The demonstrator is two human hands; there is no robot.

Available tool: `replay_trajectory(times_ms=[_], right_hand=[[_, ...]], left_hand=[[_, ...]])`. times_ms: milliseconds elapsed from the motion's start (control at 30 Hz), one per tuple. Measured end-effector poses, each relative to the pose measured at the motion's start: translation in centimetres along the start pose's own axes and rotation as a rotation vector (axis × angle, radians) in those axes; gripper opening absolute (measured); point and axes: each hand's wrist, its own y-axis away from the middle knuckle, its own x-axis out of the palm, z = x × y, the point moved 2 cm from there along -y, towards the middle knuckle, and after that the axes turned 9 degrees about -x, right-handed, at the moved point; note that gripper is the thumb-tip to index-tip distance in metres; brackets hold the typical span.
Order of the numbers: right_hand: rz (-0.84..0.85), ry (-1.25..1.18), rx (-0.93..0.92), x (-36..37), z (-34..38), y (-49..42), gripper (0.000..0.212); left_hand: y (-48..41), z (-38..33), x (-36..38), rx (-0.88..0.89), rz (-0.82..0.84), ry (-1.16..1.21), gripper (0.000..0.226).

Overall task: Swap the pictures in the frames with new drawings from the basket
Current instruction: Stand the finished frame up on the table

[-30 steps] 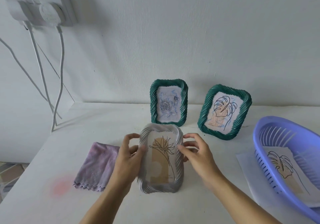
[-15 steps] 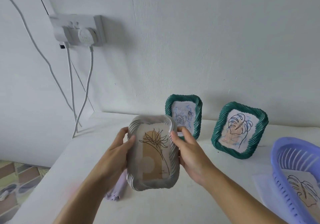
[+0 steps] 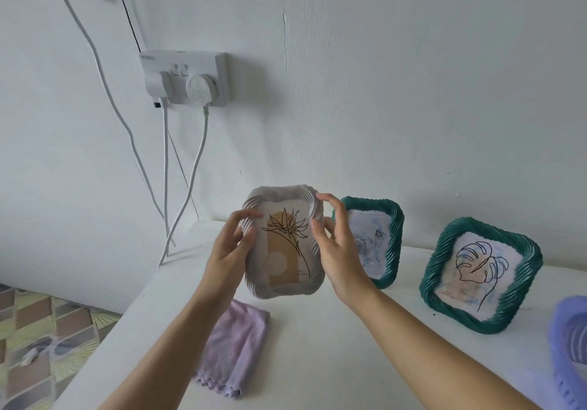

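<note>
A grey wavy frame (image 3: 283, 241) with a line drawing of a flower on a tan patch is held up in the air above the white table (image 3: 320, 352). My left hand (image 3: 229, 247) grips its left edge and my right hand (image 3: 338, 250) grips its right edge. Behind it two green frames stand against the wall: one with a bluish picture (image 3: 373, 241), partly hidden by my right hand, and one with a leaf drawing (image 3: 479, 282). Only the rim of the purple basket (image 3: 570, 349) shows at the right edge.
A folded lilac cloth (image 3: 233, 343) lies on the table under the raised frame. A wall socket (image 3: 185, 78) with plugs and hanging white cables (image 3: 165, 171) sits up left. Patterned floor (image 3: 38, 339) lies beyond the table's left edge.
Both hands have lifted the grey frame off the table and up toward the wall. The view has tilted up and left, so the basket has slid almost out of sight.
</note>
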Motion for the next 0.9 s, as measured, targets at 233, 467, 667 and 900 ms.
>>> replay_trajectory(times_ms=[233, 467, 667, 900], right_hand=[[-0.038, -0.01, 0.04, 1.8, -3.4, -2.5, 0.029], [-0.083, 0.051, 0.076, 2.9, -6.6, -4.9, 0.03], [-0.061, 0.077, 0.078, 3.2, -8.5, -5.6, 0.029], [-0.032, 0.119, 0.125, 3.4, -9.5, -4.2, 0.035]], left_hand=[[-4.0, 2.2, -1.5, 0.0, -0.033, 0.014, 0.02], [-7.4, 5.0, -2.0, -0.04, -0.116, 0.096, 0.031], [-8.9, 6.5, -2.5, -0.025, -0.087, 0.094, 0.033], [-8.6, 7.7, -2.9, -0.054, -0.023, 0.096, 0.036]])
